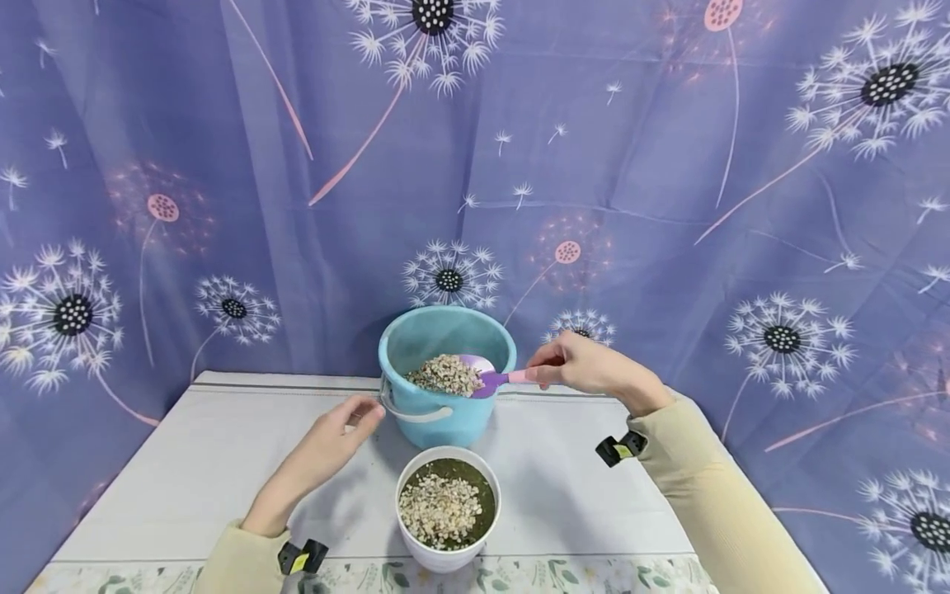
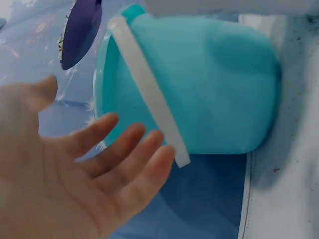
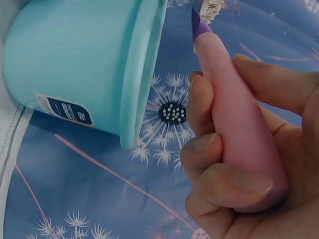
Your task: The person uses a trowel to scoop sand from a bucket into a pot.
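Note:
My right hand (image 1: 586, 365) grips the pink handle (image 3: 239, 114) of a purple trowel (image 1: 491, 382). Its blade is over the mouth of a turquoise bucket (image 1: 445, 425) and carries a heap of pale, coarse gravel (image 1: 447, 375). To the left of the bucket is my left hand (image 1: 326, 441), fingers loosely bent and holding nothing; in the left wrist view its fingertips overlap the white bucket handle (image 2: 149, 92). In front of the bucket stands a white pot (image 1: 443, 561), with similar gravel (image 1: 439, 507) spread over part of a dark green-brown surface inside.
Both containers stand on a table with a white cloth (image 1: 579, 495), its front border printed with leaves. Directly behind the bucket hangs a blue-purple curtain (image 1: 356, 272) with dandelion prints. A label (image 3: 65, 109) shows on the bucket's side.

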Demonstrator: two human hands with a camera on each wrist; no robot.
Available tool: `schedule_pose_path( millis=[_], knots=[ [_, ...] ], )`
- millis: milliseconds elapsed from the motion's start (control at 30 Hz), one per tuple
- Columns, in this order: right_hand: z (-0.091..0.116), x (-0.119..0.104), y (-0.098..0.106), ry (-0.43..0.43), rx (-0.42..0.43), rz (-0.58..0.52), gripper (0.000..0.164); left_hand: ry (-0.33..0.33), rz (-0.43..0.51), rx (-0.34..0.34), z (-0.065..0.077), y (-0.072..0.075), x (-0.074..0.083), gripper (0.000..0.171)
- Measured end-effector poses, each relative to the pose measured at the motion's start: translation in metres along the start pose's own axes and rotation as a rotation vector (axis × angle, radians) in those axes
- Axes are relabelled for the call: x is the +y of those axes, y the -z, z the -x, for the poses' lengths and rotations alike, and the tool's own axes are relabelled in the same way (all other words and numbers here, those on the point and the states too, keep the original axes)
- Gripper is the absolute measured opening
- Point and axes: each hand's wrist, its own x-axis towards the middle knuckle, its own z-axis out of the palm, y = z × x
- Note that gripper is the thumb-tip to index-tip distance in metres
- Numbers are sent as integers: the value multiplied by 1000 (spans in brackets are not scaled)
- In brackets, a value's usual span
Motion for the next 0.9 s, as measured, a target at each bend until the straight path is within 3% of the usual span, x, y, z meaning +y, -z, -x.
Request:
schedule_pose_path(
  millis=[200, 367, 633, 767, 900],
  knots=[
    [15, -2, -17, 11, -17, 25, 16, -5, -17, -177, 15, -11, -2, 42],
    [27, -3, -32, 33, -7, 72, 13, -10, 35, -296, 24, -18, -4, 52],
    [37, 3, -66, 42, 12, 88, 15, -106, 63, -359, 34, -30, -8, 77],
    [40, 4, -80, 50, 23, 92, 16, -110, 53, -364, 36, -35, -10, 91],
    [44, 2, -88, 57, 42, 126, 17, -133, 106, -389, 35, -39, -11, 97]
  ],
)
